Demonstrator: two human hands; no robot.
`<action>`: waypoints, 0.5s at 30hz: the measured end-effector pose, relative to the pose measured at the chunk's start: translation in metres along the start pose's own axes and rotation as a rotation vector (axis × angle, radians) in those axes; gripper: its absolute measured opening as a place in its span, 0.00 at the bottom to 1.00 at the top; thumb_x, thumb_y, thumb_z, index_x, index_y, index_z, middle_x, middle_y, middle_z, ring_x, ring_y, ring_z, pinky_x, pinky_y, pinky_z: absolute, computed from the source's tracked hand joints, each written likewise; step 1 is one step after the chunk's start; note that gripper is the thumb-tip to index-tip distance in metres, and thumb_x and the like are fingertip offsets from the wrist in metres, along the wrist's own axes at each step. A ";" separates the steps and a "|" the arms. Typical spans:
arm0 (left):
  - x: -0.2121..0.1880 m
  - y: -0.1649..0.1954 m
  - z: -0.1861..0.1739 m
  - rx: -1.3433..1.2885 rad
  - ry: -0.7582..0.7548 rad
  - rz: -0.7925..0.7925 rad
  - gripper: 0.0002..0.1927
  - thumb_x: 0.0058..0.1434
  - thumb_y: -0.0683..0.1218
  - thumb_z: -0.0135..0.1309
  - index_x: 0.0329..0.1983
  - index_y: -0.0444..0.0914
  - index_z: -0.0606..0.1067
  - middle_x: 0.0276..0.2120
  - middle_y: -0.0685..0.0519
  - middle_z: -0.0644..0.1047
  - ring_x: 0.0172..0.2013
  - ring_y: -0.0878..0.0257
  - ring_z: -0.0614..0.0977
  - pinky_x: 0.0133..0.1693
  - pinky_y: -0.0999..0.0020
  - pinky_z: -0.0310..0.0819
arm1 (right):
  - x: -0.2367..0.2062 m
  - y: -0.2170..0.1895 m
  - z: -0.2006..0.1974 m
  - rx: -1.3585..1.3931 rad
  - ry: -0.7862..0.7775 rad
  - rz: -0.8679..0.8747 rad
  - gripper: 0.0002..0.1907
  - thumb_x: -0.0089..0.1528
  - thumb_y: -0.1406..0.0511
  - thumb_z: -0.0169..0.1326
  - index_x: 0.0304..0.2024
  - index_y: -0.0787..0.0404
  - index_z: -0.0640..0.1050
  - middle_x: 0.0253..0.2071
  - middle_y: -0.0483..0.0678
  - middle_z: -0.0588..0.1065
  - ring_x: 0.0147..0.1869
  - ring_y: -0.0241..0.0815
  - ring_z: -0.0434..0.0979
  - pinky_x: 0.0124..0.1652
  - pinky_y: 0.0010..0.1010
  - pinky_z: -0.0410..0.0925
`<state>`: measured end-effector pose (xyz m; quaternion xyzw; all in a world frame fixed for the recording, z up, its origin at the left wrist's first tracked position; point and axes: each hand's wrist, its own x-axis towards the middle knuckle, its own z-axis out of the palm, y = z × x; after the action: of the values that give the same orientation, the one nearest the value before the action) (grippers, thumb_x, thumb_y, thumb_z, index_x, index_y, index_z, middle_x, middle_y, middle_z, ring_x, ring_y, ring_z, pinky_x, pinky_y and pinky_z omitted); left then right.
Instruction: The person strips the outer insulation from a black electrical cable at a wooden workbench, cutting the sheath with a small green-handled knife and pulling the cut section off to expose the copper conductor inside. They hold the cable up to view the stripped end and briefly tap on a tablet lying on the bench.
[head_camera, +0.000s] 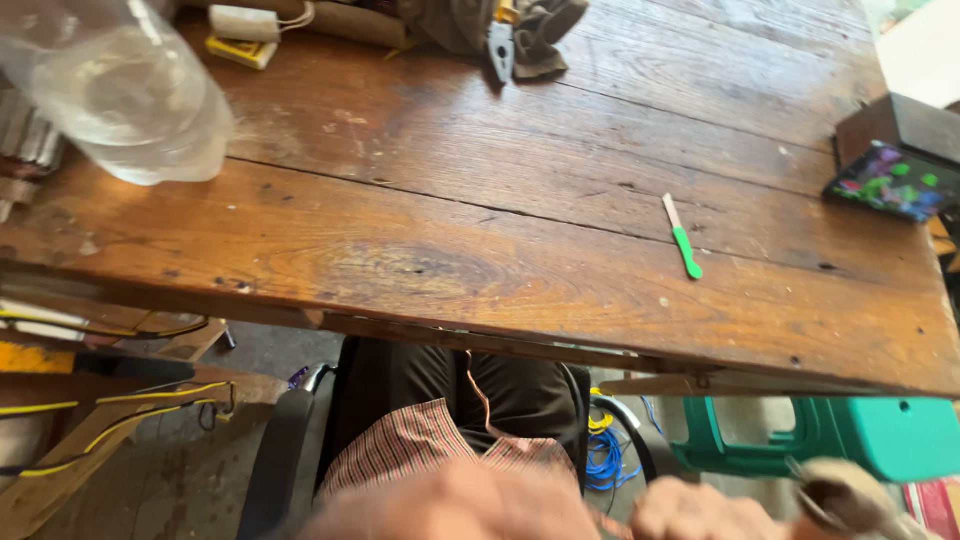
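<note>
While blurred below the table (520, 260), right hand (700, 512) curls its fingers closed.

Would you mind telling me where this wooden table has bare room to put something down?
The widest bare stretch of the wooden table lies mid-board, between the clear plastic bottle at left and the green-handled tool at right. The near edge is also bare. It is crowded along the far edge, around the pliers and cloth, and by the phone at right.

On the table (480, 260), a bottle (130, 100) lies far left, pliers (500, 45) behind, apparently a knife (682, 236) right.
</note>
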<state>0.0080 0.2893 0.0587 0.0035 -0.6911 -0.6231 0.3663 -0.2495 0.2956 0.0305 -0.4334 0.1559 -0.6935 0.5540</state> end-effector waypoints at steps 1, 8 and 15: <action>0.006 0.009 0.000 0.113 0.059 -0.011 0.13 0.78 0.47 0.48 0.61 0.38 0.73 0.53 0.54 0.76 0.55 0.70 0.75 0.62 0.70 0.69 | 0.001 0.001 0.000 -0.010 0.007 0.007 0.36 0.63 0.73 0.51 0.73 0.59 0.58 0.23 0.42 0.67 0.24 0.29 0.62 0.23 0.25 0.57; 0.052 0.008 0.020 0.807 0.424 0.455 0.05 0.74 0.38 0.58 0.51 0.36 0.78 0.54 0.56 0.76 0.50 0.63 0.75 0.56 0.66 0.76 | 0.011 0.007 0.007 -0.043 0.057 -0.007 0.34 0.63 0.71 0.52 0.71 0.59 0.59 0.23 0.43 0.68 0.24 0.30 0.64 0.23 0.26 0.58; 0.072 -0.043 0.025 0.656 0.536 0.644 0.02 0.66 0.37 0.59 0.39 0.36 0.77 0.39 0.54 0.71 0.46 0.61 0.77 0.51 0.63 0.80 | 0.012 0.039 0.026 -0.095 0.137 0.019 0.33 0.63 0.70 0.53 0.70 0.59 0.60 0.24 0.43 0.69 0.24 0.31 0.65 0.23 0.27 0.59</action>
<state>-0.0773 0.2676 0.0589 0.0645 -0.6978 -0.2074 0.6826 -0.2045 0.2782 0.0238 -0.4095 0.2301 -0.7081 0.5273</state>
